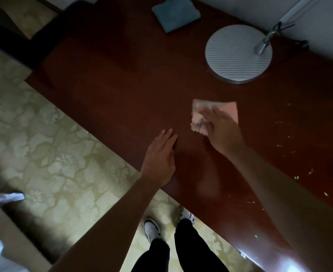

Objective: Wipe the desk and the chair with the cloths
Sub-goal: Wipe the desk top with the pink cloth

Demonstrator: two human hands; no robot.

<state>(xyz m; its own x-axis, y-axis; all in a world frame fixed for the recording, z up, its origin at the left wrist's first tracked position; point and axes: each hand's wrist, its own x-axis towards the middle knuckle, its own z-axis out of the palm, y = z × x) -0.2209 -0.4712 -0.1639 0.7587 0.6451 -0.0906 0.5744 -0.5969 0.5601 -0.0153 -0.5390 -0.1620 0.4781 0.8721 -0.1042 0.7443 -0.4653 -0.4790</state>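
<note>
A dark red-brown wooden desk (122,85) runs diagonally across the view. My right hand (223,132) presses flat on a pink cloth (229,109) near the desk's middle; the hand is blurred. My left hand (159,158) lies flat on the desk by its front edge, fingers together, holding nothing. A folded blue cloth (176,13) lies at the far end of the desk. A dark chair (10,22) with a pale cushioned seat shows at the top left, partly out of frame.
A round grey lamp base (238,54) with a metal stem stands on the desk at the back right, by the white wall. Small pale specks dot the desk at right. Patterned floor lies at left; my shoes stand below the desk edge.
</note>
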